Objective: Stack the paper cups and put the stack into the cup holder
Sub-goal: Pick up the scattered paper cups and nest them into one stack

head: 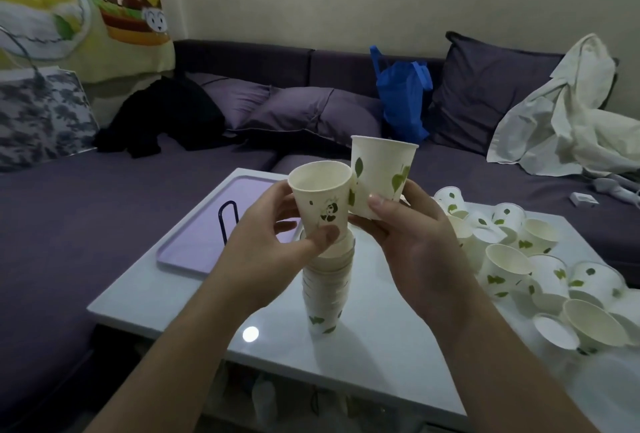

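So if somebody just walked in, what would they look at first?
Probably the two paper cups held up mid-frame: the left hand grips one cup, the right hand another, above a tall stack of cups. Next, the heap of loose cups on the white table's right side.

Top of cup stack (325,297) hidden by left hand (273,242). Cup holder (228,221) partly hidden too.

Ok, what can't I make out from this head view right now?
- Cup holder: only a dark wire loop shows; left hand hides the rest.
- Stack: top hidden by both hands; count unreadable.
- Loose cups: pile cut off at the right edge.
- Print on left cup: too small.
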